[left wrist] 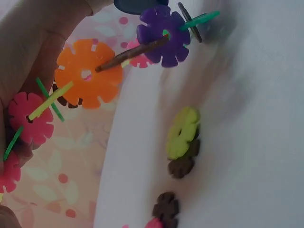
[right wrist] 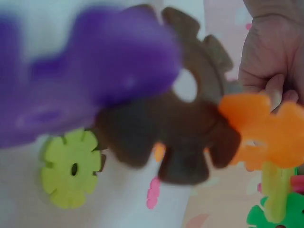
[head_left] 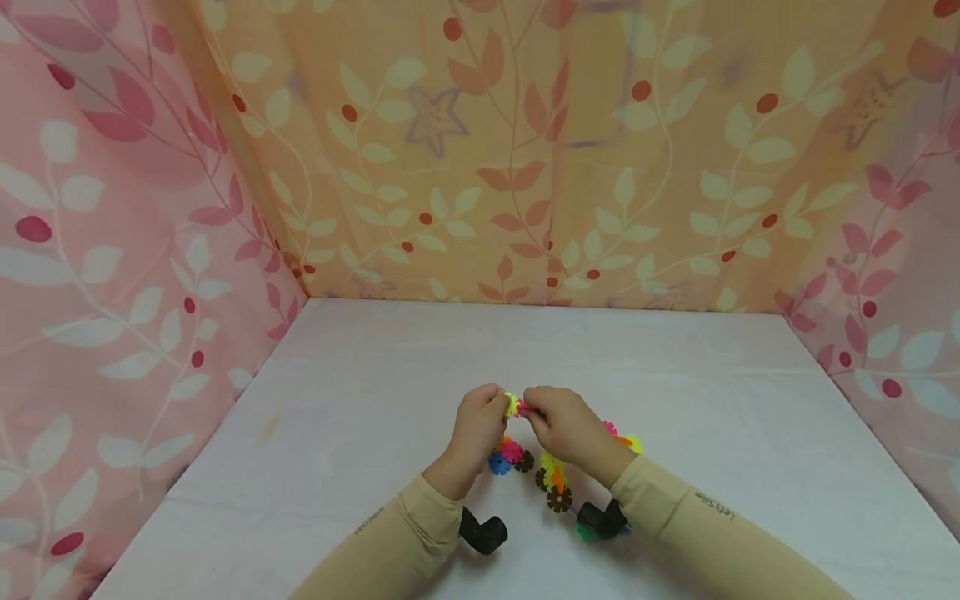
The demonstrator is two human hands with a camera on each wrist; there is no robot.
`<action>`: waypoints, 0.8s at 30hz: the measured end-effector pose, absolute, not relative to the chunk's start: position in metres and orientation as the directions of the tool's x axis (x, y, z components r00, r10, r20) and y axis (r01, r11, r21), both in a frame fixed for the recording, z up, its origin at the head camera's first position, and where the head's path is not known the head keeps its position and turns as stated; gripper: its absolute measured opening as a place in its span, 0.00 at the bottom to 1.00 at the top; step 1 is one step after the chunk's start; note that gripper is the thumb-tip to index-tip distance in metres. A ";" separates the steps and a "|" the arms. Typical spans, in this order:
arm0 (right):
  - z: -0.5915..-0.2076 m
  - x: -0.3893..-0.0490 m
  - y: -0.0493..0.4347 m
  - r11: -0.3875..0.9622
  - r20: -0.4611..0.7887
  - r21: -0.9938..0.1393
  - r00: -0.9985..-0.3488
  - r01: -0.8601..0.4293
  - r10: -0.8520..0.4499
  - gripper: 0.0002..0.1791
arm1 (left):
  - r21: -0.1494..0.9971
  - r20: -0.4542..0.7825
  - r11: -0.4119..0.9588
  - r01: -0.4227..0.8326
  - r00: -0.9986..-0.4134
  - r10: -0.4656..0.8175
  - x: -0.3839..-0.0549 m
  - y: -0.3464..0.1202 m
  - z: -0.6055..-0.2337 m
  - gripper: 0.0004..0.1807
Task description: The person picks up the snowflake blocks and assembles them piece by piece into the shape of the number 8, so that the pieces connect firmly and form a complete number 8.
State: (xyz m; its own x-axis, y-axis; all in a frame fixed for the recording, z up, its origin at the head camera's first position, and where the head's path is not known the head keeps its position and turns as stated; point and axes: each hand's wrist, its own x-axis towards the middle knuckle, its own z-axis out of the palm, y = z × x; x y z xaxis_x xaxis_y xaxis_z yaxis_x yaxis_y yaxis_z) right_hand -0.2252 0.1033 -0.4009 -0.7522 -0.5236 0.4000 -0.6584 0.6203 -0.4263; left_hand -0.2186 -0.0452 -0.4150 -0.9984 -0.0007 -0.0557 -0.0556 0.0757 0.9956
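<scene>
Over the desk [head_left: 337,375], sleeved forearms [head_left: 401,529] are angled inward from the near side; at the centre, by the left hand [head_left: 478,423] and right hand [head_left: 567,425], held close together, a yellow flower disc [head_left: 512,405] and a pink flower disc [head_left: 523,409] respectively are pinched. Their notches are best aligned crosswise, then pressed evenly.

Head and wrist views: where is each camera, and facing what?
Head: worn on the head, facing forward and down at left hand, right hand and table; sleeves show.
Left wrist: worn there, facing an orange piece and table; right hand upper left.
Right wrist: worn there, facing a brown piece up close; left hand upper right.
Both wrist views share the orange piece.
</scene>
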 end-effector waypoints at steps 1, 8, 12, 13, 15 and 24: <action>-0.399 -0.226 0.104 0.613 0.392 -0.443 -0.756 -0.654 -0.523 0.16 | 0.995 -0.047 0.084 -0.046 -0.999 0.009 -0.219 -0.046 -0.413 0.13; -0.380 -0.228 0.112 0.444 0.294 -0.710 -0.803 -0.547 -0.518 0.11 | 0.981 -0.091 0.183 -0.067 -0.988 0.125 -0.215 -0.057 -0.379 0.15; -0.371 -0.227 0.117 0.387 0.256 -0.780 -0.815 -0.492 -0.520 0.09 | 0.988 -0.147 0.081 -0.133 -0.965 0.218 -0.213 -0.061 -0.363 0.16; -0.370 -0.227 0.119 0.381 0.245 -0.789 -0.816 -0.482 -0.524 0.09 | 0.987 -0.161 0.060 -0.151 -0.958 0.239 -0.212 -0.061 -0.361 0.15; -0.369 -0.227 0.120 0.386 0.227 -0.791 -0.813 -0.475 -0.536 0.09 | 0.985 -0.168 0.021 -0.169 -0.944 0.286 -0.211 -0.064 -0.359 0.13; -0.354 -0.212 0.120 0.384 0.235 -0.741 -0.749 -0.550 -0.619 0.09 | 0.970 -0.227 -0.010 -0.242 -0.923 0.310 -0.210 -0.071 -0.370 0.12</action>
